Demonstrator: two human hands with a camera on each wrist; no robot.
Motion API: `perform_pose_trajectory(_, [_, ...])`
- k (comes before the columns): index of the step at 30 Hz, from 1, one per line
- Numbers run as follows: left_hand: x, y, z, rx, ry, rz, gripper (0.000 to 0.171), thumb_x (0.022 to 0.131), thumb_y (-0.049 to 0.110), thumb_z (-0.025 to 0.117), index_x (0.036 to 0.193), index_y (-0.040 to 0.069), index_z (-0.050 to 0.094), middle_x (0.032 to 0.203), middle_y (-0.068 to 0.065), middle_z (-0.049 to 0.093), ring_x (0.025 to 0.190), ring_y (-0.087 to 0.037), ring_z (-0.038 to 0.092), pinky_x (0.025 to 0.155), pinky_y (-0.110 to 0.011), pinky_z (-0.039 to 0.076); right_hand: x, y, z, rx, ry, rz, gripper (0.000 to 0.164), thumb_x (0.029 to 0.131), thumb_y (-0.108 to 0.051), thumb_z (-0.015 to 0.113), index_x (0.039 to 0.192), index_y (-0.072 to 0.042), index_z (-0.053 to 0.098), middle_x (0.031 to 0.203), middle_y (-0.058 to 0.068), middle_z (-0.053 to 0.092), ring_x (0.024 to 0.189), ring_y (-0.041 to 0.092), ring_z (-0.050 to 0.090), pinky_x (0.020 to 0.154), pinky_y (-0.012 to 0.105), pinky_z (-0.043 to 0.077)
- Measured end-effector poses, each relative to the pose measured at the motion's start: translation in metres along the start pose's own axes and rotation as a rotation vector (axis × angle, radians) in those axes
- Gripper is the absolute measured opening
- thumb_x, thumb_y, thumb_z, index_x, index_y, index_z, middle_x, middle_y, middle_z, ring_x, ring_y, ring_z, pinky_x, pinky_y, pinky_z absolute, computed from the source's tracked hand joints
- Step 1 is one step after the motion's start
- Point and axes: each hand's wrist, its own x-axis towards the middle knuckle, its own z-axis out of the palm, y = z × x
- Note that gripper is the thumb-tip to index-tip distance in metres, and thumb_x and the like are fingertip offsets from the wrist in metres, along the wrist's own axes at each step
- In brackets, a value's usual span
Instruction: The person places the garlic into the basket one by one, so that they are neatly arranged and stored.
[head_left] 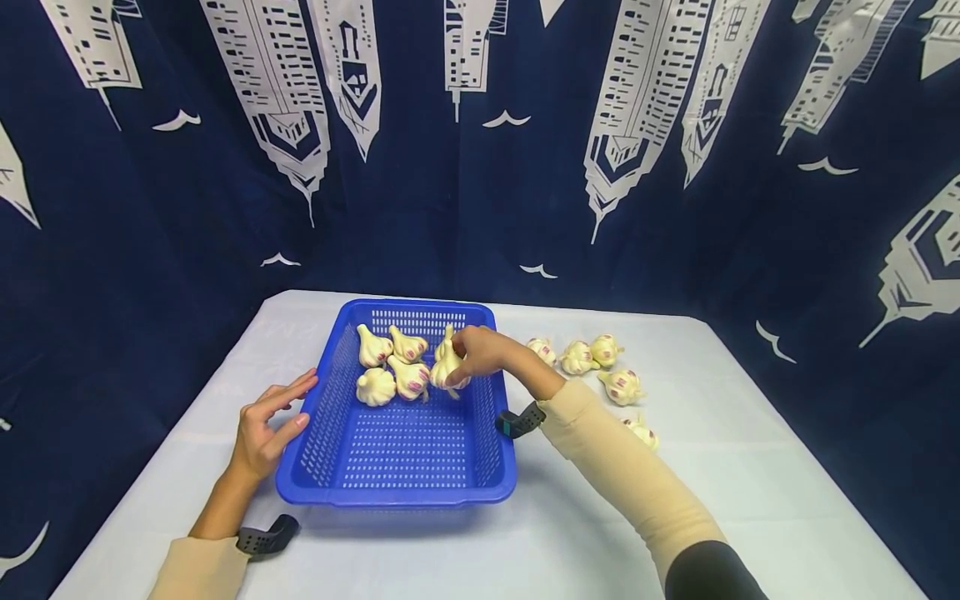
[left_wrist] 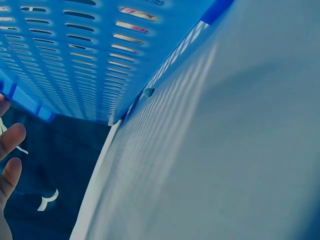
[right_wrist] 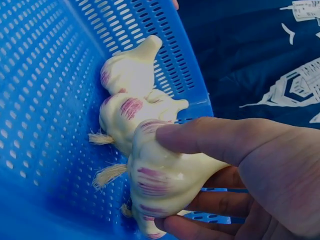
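Observation:
My right hand [head_left: 486, 350] reaches over the right side of the blue plastic basket [head_left: 397, 498], gripping a garlic bulb [right_wrist: 162, 172] between thumb and fingers. In the right wrist view this bulb overlaps others behind it, its root tuft pointing into the basket. Several garlic bulbs [head_left: 411, 379] lie in the basket's far half, white with purple streaks. At the basket's left rim rests my left hand [head_left: 261, 429], fingers extended and thumb apart. Through the slots of the basket wall [left_wrist: 80, 55], the left wrist view gives glimpses of what lies inside.
More garlic bulbs [head_left: 621, 386] lie on the white table [head_left: 720, 467] to the right of the basket, one partly behind my right sleeve [head_left: 626, 475]. A dark blue curtain [head_left: 465, 208] with white building prints hangs behind the table. Each wrist wears a black band [head_left: 267, 537].

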Motion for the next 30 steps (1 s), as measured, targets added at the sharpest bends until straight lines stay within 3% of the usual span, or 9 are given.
perform_pose_trajectory(11, [0.0, -0.002, 0.003, -0.012, 0.038, 0.051, 0.049, 0.068, 0.0, 0.06, 0.116, -0.009, 0.068, 0.124, -0.019, 0.065, 0.089, -0.008, 0.06, 0.072, -0.022, 0.039, 0.003, -0.002, -0.001, -0.085, -0.017, 0.027, 0.046, 0.075, -0.023, 0.085, 0.113, -0.001, 0.067, 0.101, 0.009, 0.071, 0.084, 0.017, 0.064, 0.074, 0.029, 0.052])
perform_pose_trajectory(23, [0.001, 0.001, -0.001, 0.005, -0.006, -0.007, 0.049, 0.072, 0.002, 0.06, 0.119, -0.008, 0.067, 0.126, -0.019, 0.064, 0.091, -0.004, 0.058, 0.075, -0.021, 0.039, 0.008, -0.006, 0.001, -0.122, -0.021, 0.035, 0.046, 0.072, -0.022, 0.085, 0.109, -0.002, 0.068, 0.103, 0.01, 0.071, 0.086, 0.017, 0.063, 0.076, 0.029, 0.051])
perform_pose_trajectory(30, [0.002, 0.001, 0.0, 0.01, -0.004, 0.017, 0.049, 0.072, 0.002, 0.06, 0.119, -0.008, 0.067, 0.126, -0.018, 0.065, 0.089, -0.006, 0.058, 0.074, -0.022, 0.039, 0.011, -0.004, 0.007, -0.141, -0.011, 0.032, 0.041, 0.072, -0.023, 0.086, 0.105, -0.003, 0.071, 0.085, 0.001, 0.067, 0.078, 0.014, 0.057, 0.069, 0.025, 0.047])
